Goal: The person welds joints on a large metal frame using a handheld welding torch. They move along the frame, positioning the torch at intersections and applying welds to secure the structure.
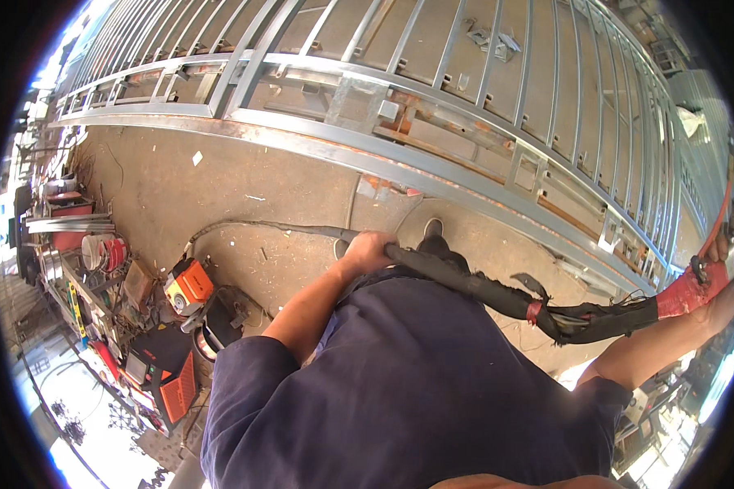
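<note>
A thick cable (489,292), bundled in black wrapping, runs across the front of my body. My left hand (371,251) is bare and closed around it near my waist. To the right of that grip the wrapping is torn and frayed, with a red band round it. My right hand (716,251) is raised at the far right edge, its fingers curled at the cable's end. Red material (693,290) covers the cable or hand there; I cannot tell whether it is a glove or a wrap. A thinner stretch of cable trails left to the floor.
A large metal frame with upright bars (318,134) lies ahead, spanning left to right. At left, an orange machine (192,284) stands on the floor beside a cluttered rack (98,297) and an orange-and-black case (178,395). Small scraps lie on the concrete floor (163,183).
</note>
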`<state>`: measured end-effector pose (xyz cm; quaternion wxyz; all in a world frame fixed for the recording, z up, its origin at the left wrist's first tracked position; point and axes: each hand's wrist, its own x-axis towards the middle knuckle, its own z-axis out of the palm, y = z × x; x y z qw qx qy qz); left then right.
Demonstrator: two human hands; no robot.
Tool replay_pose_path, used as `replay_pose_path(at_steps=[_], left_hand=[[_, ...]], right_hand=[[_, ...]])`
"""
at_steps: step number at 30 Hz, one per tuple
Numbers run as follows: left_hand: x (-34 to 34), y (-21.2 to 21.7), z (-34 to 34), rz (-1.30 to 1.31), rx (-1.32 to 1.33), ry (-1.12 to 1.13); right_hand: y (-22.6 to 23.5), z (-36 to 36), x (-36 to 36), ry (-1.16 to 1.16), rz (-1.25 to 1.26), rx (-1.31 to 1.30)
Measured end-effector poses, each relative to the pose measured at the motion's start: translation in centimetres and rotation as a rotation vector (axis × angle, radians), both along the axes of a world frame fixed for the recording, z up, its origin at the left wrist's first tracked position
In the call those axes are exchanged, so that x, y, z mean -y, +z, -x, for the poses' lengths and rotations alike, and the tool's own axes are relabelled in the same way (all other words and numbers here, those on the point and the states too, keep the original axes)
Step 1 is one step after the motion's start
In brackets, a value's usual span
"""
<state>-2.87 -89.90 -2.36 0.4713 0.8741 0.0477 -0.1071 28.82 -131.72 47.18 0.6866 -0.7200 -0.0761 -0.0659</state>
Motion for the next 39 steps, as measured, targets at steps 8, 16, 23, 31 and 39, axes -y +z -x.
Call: replay_pose_path(at_steps=[8,16,23,31,39], left_hand=[[9.3,4.8,-8.1,-0.166,-0.037,0.057],[13.1,6.5,-13.7,-0.082,-0.249,0.015],[3.1,11.9,-17.8,0.108,-0.444,0.016],[-20.1,15.2,-31.4,-0.133,0.052,0.59],[-21.2,5.3,-45.2,-0.337,-0.382,0.418]], right_hand=[[-3.5,-13.8,0.9,0.326,0.038,-0.121],[-6.9,-20.7,-9.8,0.649,0.157,-0.309],[-17.8,-22.0,-21.0,0.988,0.184,-0.53],[-25.8,-21.6,-31.4,1.081,0.467,-0.689],[-31.5,-23.8,-36.1,1.101,0.481,-0.812]])
